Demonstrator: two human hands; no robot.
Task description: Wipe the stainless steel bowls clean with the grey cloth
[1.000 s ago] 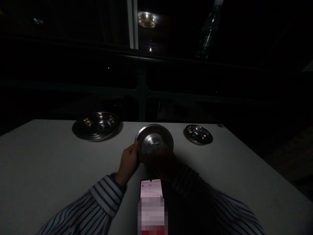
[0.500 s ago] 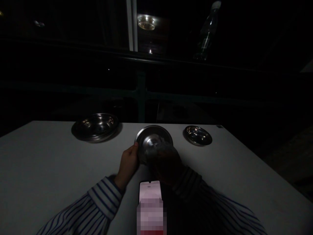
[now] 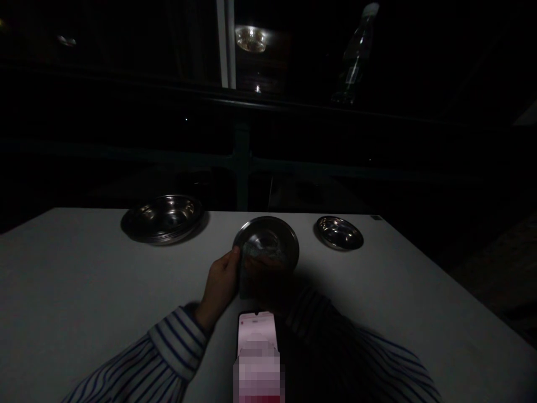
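My left hand [image 3: 220, 284] is closed on the left rim of a shiny metal bowl [image 3: 268, 229], its thumb on top of the edge. The bowl is tilted towards me above the white table. In deep shadow, my right hand [image 3: 272, 280] is over the lower part of the bowl's inside. Under and around its fingers shows a thin greyish cloth [image 3: 248, 286], pressed against the metal. Most of the right fingers are too dark to make out.
Nested metal bowls [image 3: 163, 221] stand at the table's back left. One smaller metal bowl [image 3: 339, 232] sits at the back right. A lit phone [image 3: 257, 330] is close in front of me. Beyond the white table [image 3: 104, 296], a plastic bottle [image 3: 356, 56] stands on a dark ledge.
My right hand has moved to the left across the bowl with the cloth, which now shows more at the bowl's lower left. The bowl has shifted very slightly to the right.
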